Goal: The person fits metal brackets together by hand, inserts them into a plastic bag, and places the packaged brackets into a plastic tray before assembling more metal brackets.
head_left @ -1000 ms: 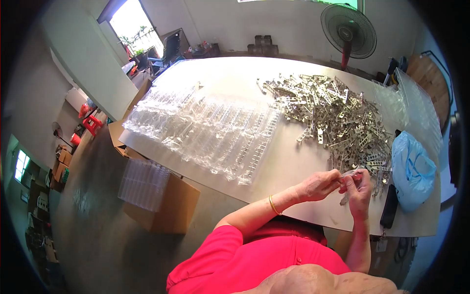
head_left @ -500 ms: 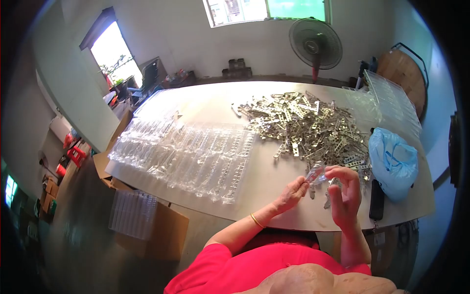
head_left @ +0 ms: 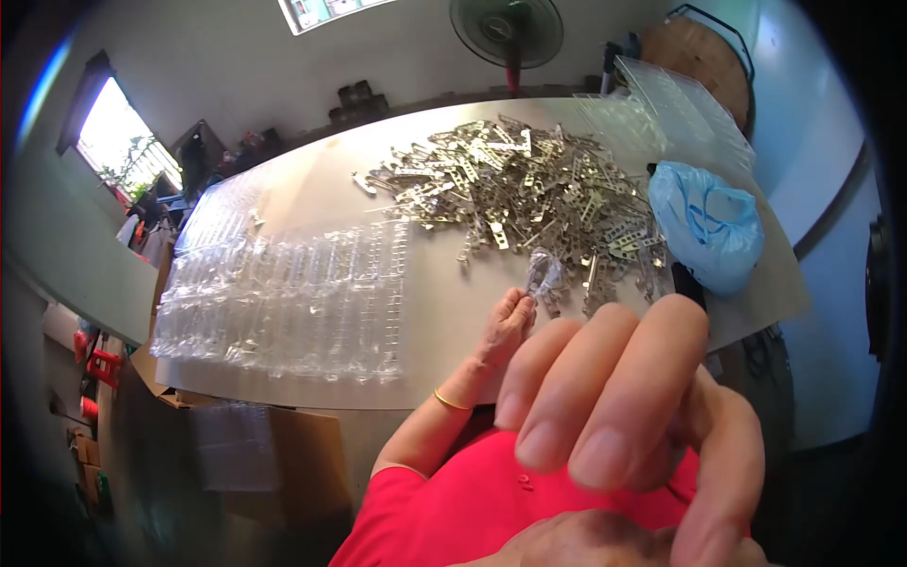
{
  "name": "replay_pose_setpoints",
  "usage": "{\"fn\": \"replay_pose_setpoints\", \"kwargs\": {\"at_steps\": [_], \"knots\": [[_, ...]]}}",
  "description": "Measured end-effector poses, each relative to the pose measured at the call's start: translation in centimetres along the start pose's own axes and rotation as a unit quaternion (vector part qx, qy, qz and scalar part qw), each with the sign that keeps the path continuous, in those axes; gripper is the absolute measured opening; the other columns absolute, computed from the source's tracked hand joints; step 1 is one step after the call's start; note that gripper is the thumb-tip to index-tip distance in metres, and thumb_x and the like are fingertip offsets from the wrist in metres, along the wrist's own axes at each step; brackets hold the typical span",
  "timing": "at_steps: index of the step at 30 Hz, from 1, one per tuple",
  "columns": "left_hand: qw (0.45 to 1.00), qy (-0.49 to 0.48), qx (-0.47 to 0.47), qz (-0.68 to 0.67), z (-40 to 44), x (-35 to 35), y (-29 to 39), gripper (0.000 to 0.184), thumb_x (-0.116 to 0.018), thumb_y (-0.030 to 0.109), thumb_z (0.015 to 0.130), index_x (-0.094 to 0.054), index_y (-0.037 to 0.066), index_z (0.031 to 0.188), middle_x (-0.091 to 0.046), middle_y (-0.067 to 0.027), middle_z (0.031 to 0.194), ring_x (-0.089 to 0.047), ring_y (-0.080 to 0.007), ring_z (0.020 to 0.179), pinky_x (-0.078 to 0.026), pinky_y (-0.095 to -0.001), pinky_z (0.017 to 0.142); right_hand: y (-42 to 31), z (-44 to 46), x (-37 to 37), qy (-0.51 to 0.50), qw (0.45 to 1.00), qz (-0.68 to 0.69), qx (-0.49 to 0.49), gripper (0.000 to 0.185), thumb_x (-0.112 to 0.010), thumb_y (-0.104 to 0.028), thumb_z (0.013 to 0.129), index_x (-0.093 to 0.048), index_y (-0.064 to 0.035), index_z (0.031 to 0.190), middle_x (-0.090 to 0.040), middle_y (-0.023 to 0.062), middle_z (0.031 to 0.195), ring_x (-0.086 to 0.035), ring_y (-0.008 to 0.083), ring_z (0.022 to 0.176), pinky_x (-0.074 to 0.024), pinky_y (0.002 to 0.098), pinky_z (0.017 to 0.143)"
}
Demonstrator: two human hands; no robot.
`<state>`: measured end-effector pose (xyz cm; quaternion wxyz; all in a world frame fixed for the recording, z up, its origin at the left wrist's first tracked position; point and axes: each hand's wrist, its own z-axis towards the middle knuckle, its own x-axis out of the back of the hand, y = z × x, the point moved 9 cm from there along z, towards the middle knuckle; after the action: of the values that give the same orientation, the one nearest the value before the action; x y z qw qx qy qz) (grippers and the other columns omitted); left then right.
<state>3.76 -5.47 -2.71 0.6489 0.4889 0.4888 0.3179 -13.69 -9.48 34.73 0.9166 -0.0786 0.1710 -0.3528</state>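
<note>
My left hand [head_left: 510,326] is over the near part of the table, thumb and fingers closed on a small clear plastic piece [head_left: 543,271], like a little bag or sleeve. Whether anything is inside that piece I cannot make out. Just beyond it spreads a heap of flat metal parts with punched holes [head_left: 557,189]. Large and close to the camera, my right hand [head_left: 614,397] is raised with bent fingers, its thumb apart from them. No object shows in it, and it hides part of the table edge.
Clear plastic blister trays [head_left: 283,312] lie on the left of the white table [head_left: 444,331]. A blue plastic bag [head_left: 709,227] sits at the right, with a black object [head_left: 688,283] beside it. More clear trays [head_left: 680,109] are behind. A cardboard box [head_left: 307,463] is below the table's left edge.
My right hand has left the plastic piece and come up close to the camera. My left hand still holds the piece. The view has shifted, so the table appears higher and further left.
</note>
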Motion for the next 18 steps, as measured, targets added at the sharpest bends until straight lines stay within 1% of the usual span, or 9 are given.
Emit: {"fn": "replay_pose_setpoints", "kwargs": {"at_steps": [1, 3, 4, 6, 8, 10, 12, 13, 18], "knots": [[0.999, -0.011, 0.032, -0.04, -0.3, -0.3, 0.1, 0.015, -0.05, 0.018, 0.105, -0.052, 0.009, 0.093, -0.047, 0.0054, 0.072, -0.039, -0.0032, 0.061, -0.032, -0.0188, 0.052, 0.1, -0.4, -0.7, 0.167, 0.985, -0.015, -0.039, 0.018, -0.057, -0.032, 0.101, -0.069, -0.0185, 0.102, -0.057, 0.0112, 0.098, -0.062, 0.0268, 0.081, -0.0518, 0.0381, 0.086], [0.997, -0.016, 0.046, -0.052, 0.0, -0.3, -0.4, 0.015, -0.05, 0.018, 0.105, -0.052, 0.009, 0.093, -0.047, 0.0052, 0.072, -0.039, -0.0032, 0.06, -0.032, -0.0188, 0.052, 1.4, 0.3, -0.1, 0.176, 0.983, -0.026, -0.045, 0.018, -0.057, -0.032, 0.101, -0.069, -0.0185, 0.102, -0.057, 0.0114, 0.098, -0.062, 0.0267, 0.081, -0.0519, 0.038, 0.086], [0.997, -0.017, 0.052, -0.057, 0.0, -0.3, -0.5, 0.015, -0.05, 0.018, 0.105, -0.052, 0.009, 0.093, -0.047, 0.0051, 0.072, -0.038, -0.0033, 0.06, -0.032, -0.0189, 0.051, -0.7, -0.8, 1.2, 0.179, 0.982, -0.029, -0.046, 0.017, -0.057, -0.032, 0.101, -0.069, -0.0184, 0.102, -0.058, 0.0117, 0.098, -0.062, 0.0266, 0.081, -0.052, 0.0378, 0.086], [0.995, -0.015, 0.052, -0.081, -0.5, -0.8, -0.2, 0.015, -0.05, 0.018, 0.105, -0.052, 0.009, 0.093, -0.046, 0.0046, 0.073, -0.038, -0.0038, 0.062, -0.032, -0.0191, 0.052, -0.4, -1.2, 1.2, 0.184, 0.981, -0.033, -0.048, 0.017, -0.058, -0.031, 0.101, -0.069, -0.0183, 0.101, -0.058, 0.0121, 0.098, -0.062, 0.0264, 0.081, -0.0522, 0.0374, 0.085], [0.995, 0.005, 0.033, -0.098, -0.6, -0.9, 0.5, 0.014, -0.05, 0.016, 0.105, -0.052, 0.008, 0.093, -0.045, 0.0041, 0.074, -0.038, -0.0044, 0.064, -0.032, -0.0193, 0.054, -2.3, -1.4, 3.8, 0.189, 0.98, -0.039, -0.049, 0.017, -0.058, -0.031, 0.1, -0.069, -0.0182, 0.101, -0.058, 0.0126, 0.099, -0.062, 0.0262, 0.082, -0.0523, 0.037, 0.084], [0.994, -0.011, 0.069, -0.081, -0.6, -1.0, -0.2, 0.014, -0.05, 0.015, 0.105, -0.052, 0.007, 0.094, -0.045, 0.0039, 0.074, -0.039, -0.0048, 0.065, -0.032, -0.0194, 0.056, -2.0, -1.0, 4.9, 0.194, 0.979, -0.047, -0.048, 0.016, -0.059, -0.031, 0.1, -0.069, -0.018, 0.1, -0.059, 0.0131, 0.099, -0.062, 0.026, 0.082, -0.0525, 0.0366, 0.084], [0.996, 0.002, 0.05, -0.072, -0.3, -0.8, -0.5, 0.014, -0.049, 0.015, 0.105, -0.052, 0.007, 0.094, -0.045, 0.0038, 0.074, -0.039, -0.0047, 0.065, -0.032, -0.0194, 0.056, -3.9, -1.4, 5.3, 0.197, 0.978, -0.052, -0.048, 0.016, -0.059, -0.03, 0.1, -0.069, -0.0179, 0.1, -0.059, 0.0135, 0.099, -0.062, 0.0258, 0.082, -0.0527, 0.0363, 0.083], [0.997, 0.002, 0.052, -0.049, -0.3, -0.7, -0.4, 0.014, -0.049, 0.015, 0.105, -0.052, 0.007, 0.094, -0.045, 0.0037, 0.074, -0.038, -0.0046, 0.064, -0.033, -0.0196, 0.054, -4.2, -1.8, 5.5, 0.199, 0.977, -0.052, -0.048, 0.016, -0.059, -0.03, 0.1, -0.069, -0.0178, 0.099, -0.059, 0.0138, 0.099, -0.062, 0.0257, 0.082, -0.0528, 0.0361, 0.083], [0.997, -0.001, 0.065, -0.044, 0.0, 0.1, -1.9, 0.016, -0.049, 0.017, 0.105, -0.051, 0.007, 0.093, -0.048, 0.0033, 0.073, -0.039, -0.0041, 0.061, -0.033, -0.0196, 0.052, -5.5, -3.9, 7.9, 0.212, 0.975, -0.038, -0.046, 0.015, -0.06, -0.029, 0.099, -0.069, -0.0175, 0.098, -0.06, 0.0149, 0.1, -0.063, 0.0252, 0.082, -0.0533, 0.0351, 0.081]]}}
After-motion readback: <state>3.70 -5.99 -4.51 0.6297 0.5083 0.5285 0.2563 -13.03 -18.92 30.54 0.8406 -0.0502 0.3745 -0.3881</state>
